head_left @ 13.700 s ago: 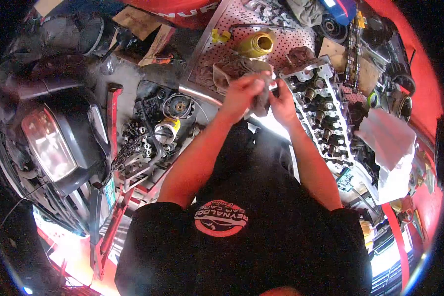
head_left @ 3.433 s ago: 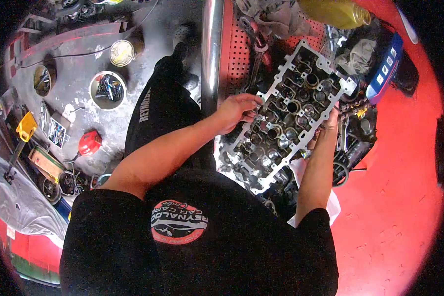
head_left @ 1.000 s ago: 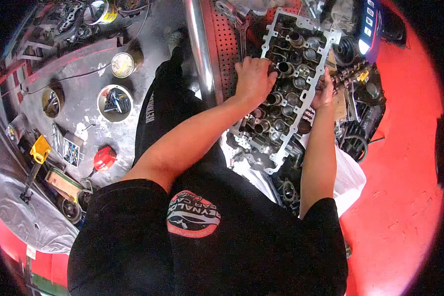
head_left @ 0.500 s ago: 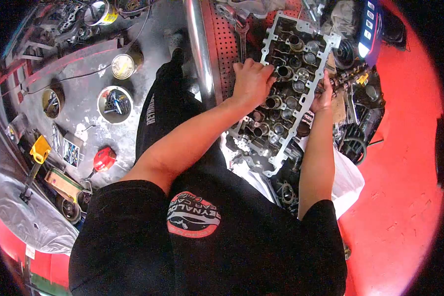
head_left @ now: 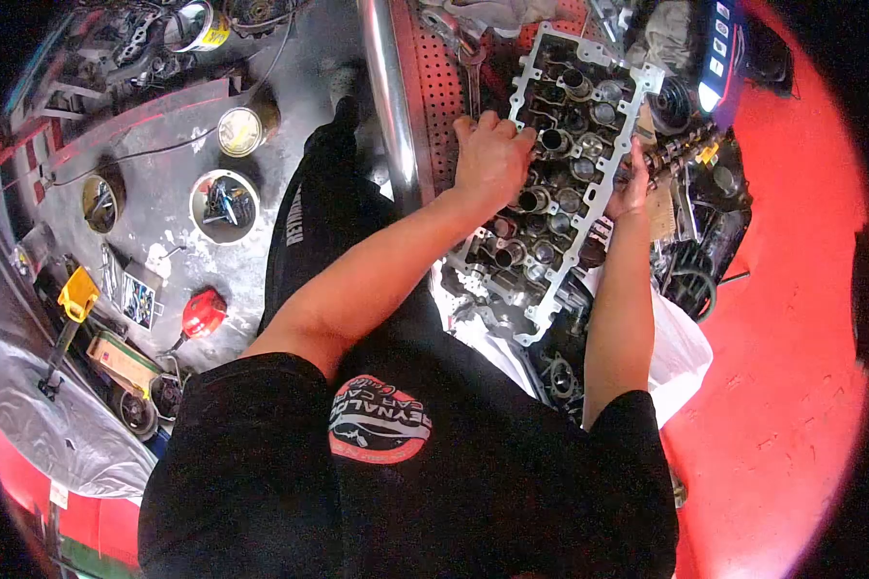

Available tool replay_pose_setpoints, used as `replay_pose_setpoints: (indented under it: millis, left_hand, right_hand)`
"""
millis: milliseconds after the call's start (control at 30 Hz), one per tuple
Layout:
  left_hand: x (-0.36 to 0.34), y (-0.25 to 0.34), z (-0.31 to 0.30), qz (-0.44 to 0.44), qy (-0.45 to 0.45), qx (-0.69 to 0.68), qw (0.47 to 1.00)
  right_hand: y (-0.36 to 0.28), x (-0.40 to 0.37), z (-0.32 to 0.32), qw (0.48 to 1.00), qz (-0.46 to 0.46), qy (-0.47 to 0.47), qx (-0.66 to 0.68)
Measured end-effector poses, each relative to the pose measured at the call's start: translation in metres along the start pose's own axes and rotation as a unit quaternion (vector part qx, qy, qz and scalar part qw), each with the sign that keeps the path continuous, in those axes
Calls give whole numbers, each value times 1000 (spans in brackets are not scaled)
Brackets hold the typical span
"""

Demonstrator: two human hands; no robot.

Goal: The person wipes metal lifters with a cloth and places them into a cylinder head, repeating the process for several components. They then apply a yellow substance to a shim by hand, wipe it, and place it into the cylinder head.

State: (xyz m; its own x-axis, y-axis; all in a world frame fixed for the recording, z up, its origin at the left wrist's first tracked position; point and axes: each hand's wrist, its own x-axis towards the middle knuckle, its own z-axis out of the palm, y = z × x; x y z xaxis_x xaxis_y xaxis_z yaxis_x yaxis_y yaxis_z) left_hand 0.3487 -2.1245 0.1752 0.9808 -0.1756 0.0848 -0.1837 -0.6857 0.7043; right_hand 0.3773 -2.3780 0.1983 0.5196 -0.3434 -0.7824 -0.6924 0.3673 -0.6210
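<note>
A cylinder head (head_left: 581, 166), grey metal with several round bores and valve parts, lies tilted lengthwise in front of me. My left hand (head_left: 492, 162) is closed over its left edge, fingers bent at the rim. On the opposite side my right hand (head_left: 630, 188) holds the right edge, thumb up along it; most of its fingers are hidden. A camshaft (head_left: 681, 152) lies just beyond my right hand. Left of the head, a wrench (head_left: 473, 77) rests on a red perforated surface (head_left: 437, 87).
Dark engine parts (head_left: 714, 207) and a white bag (head_left: 681, 357) sit on the right, above a red floor (head_left: 782, 318). A chrome tube (head_left: 389, 96) runs along the left. On the grey floor stand a tub of tools (head_left: 224, 206), a can (head_left: 240, 130) and a red object (head_left: 204, 314).
The cylinder head and both hands have shifted very slightly. Both hands keep their hold on its edges.
</note>
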Motion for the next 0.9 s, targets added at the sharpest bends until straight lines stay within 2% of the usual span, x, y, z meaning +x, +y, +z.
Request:
replay_pose_setpoints:
  millis: [67,133,233,300,333,433,467,567,600,700,833,900]
  left_hand:
    - [2,-4,3,4,-6,-6,1000]
    - [7,-5,7,8,-18,-9,1000]
    - [0,-5,6,-20,23,-36,999]
    - [-6,-10,4,-5,-15,-51,999]
    - [-11,-9,3,11,-35,-43,998]
    - [-14,-9,0,35,-97,-28,994]
    - [-10,-10,-2,45,-108,-26,993]
    - [-5,-11,-7,61,-128,-20,990]
    - [-3,-11,-7,66,-132,-18,989]
    - [3,-12,-7,76,-172,-20,982]
    - [14,-13,-10,73,-241,-7,968]
    - [12,-14,-9,47,-193,-19,980]
  right_hand:
    - [2,2,0,1000,1,24,-16]
    - [3,-2,5,1000,-1,-1,-7]
    - [0,-2,2,1000,0,7,-2]
    - [4,8,-3,999,-25,-21,-7]
    - [2,-3,6,999,-26,14,-18]
    - [5,6,-2,1000,-1,-25,11]
    - [5,8,-3,1000,8,20,0]
    - [4,6,-4,999,19,-32,13]
    - [3,3,-1,999,-19,-44,-7]
    - [0,-3,6,999,33,42,6]
    - [5,12,-9,998,36,-44,22]
    - [6,15,-12,998,36,-39,25]
